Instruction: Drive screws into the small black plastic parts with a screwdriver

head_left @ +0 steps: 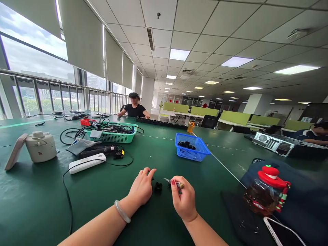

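Note:
My right hand (185, 199) is closed around a small pointed metal tool (181, 185); its silver tip points left and its rounded end is brownish. My left hand (141, 188) rests on the green table, fingers curled and partly hidden. A small dark bit shows beside its fingertips, but I cannot make out what it is. Between my hands lies a small black part (158, 188) on the tabletop. Another dark bit sits under the tool, mostly covered by my right fingers. Beyond my hands stands a blue plastic basket (192, 155) with several black parts inside.
A green basket (123, 137) of tangled cables and a white power strip (87, 163) lie on the left, near a jug (41, 147). On the right are a red-lidded jar (265, 194), a phone (284, 232) and a computer case (274, 143). A person (134, 108) sits across.

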The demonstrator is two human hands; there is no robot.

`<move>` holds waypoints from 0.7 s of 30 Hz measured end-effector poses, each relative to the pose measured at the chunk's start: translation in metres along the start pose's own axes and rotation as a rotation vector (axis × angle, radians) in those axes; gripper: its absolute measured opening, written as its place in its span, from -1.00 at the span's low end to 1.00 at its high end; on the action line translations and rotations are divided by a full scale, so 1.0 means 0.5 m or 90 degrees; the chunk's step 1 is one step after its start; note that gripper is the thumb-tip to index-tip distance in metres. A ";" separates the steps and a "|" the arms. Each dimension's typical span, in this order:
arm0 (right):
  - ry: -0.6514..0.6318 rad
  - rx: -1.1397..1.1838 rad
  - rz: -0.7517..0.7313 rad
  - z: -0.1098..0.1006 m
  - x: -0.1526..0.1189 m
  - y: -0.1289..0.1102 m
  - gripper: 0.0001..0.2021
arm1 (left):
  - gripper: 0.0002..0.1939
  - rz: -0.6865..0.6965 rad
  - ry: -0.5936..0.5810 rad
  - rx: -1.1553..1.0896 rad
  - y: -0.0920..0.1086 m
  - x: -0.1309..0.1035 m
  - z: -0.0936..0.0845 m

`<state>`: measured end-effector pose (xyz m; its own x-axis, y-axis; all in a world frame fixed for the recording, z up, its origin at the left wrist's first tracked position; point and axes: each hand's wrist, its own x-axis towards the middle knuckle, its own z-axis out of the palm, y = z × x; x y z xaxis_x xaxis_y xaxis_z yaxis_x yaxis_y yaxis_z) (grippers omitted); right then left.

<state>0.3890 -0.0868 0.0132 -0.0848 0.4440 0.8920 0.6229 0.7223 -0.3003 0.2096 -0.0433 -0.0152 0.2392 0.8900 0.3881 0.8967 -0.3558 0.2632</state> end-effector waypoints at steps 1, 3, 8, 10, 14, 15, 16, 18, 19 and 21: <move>-0.012 0.003 0.009 0.001 0.000 -0.001 -0.84 | -0.46 -0.008 -0.004 0.019 0.000 -0.002 0.000; -0.038 0.007 0.022 0.004 0.000 -0.004 -0.82 | -0.48 -0.023 -0.019 0.049 0.001 -0.005 -0.003; -0.071 0.008 0.027 0.008 -0.002 -0.006 -0.80 | -0.62 -0.042 -0.047 0.100 0.008 -0.008 -0.010; -0.073 0.006 0.027 0.010 -0.003 -0.005 -0.80 | -0.63 -0.036 -0.041 0.102 0.010 -0.008 -0.008; -0.071 0.005 0.028 0.012 -0.004 -0.005 -0.80 | -0.65 -0.012 -0.030 0.096 0.008 -0.009 -0.002; -0.070 0.005 0.027 0.012 -0.004 -0.005 -0.80 | -0.65 -0.007 -0.031 0.096 0.007 -0.010 -0.002; -0.069 0.005 0.026 0.012 -0.003 -0.005 -0.80 | -0.65 -0.005 -0.034 0.097 0.007 -0.010 -0.002; -0.069 0.005 0.029 0.011 -0.002 -0.006 -0.79 | -0.65 -0.008 -0.044 0.101 0.007 -0.011 -0.005; -0.070 0.005 0.031 0.011 -0.002 -0.006 -0.79 | -0.64 -0.011 -0.047 0.102 0.008 -0.011 -0.007; -0.071 0.007 0.037 0.009 -0.001 -0.006 -0.79 | -0.62 -0.021 -0.048 0.100 0.011 -0.010 -0.013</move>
<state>0.3835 -0.0867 0.0120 -0.1354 0.5410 0.8300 0.6206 0.6993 -0.3546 0.2108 -0.0517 -0.0102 0.2303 0.9215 0.3127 0.9504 -0.2820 0.1310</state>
